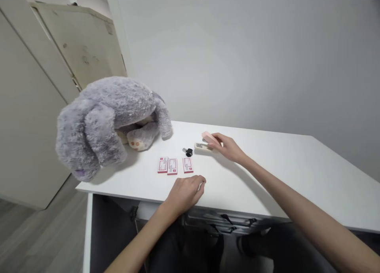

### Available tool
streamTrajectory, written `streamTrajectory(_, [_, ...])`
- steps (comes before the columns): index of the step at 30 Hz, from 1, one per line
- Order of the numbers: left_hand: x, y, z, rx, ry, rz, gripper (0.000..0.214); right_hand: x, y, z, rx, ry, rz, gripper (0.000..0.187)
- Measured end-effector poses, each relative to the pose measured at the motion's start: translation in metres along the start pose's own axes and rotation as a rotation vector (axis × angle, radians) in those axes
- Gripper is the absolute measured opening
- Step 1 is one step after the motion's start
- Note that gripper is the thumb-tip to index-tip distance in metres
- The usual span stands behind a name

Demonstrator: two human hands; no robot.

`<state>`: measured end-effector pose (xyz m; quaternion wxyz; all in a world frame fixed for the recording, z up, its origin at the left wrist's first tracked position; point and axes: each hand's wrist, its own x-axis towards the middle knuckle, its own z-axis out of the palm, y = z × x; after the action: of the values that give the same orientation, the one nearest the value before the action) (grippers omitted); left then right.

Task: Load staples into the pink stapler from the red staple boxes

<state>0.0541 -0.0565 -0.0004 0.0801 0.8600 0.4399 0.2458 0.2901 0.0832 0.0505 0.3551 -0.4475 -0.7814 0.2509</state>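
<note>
My right hand [227, 146] is closed around the pink top arm of a stapler [210, 138], whose cream base is spread apart from it, showing metal inside. My left hand [185, 192] hovers by the table's front edge, fingers curled toward the thumb; anything inside them is hidden. Just left of the stapler lies a small black staple remover [188, 151] with a metal tip. Between it and my left hand are three small red-and-white staple boxes: a left box [162, 165], a middle box [172, 166] and a right box [188, 165].
A big grey plush toy [118, 103] covers the left end of the white table [267, 166]. Behind the table rises a plain wall [237, 59]. Below the front edge are dark metal parts [225, 219] and my legs. A pale cabinet [83, 47] stands at the far left.
</note>
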Motion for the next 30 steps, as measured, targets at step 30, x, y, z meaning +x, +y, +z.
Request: streamTrajectory(30, [0.132,0.051,0.058,-0.504,0.003,-0.111,0.034,-0.126,0.06,-0.057,0.512,0.121,0.108,0.045])
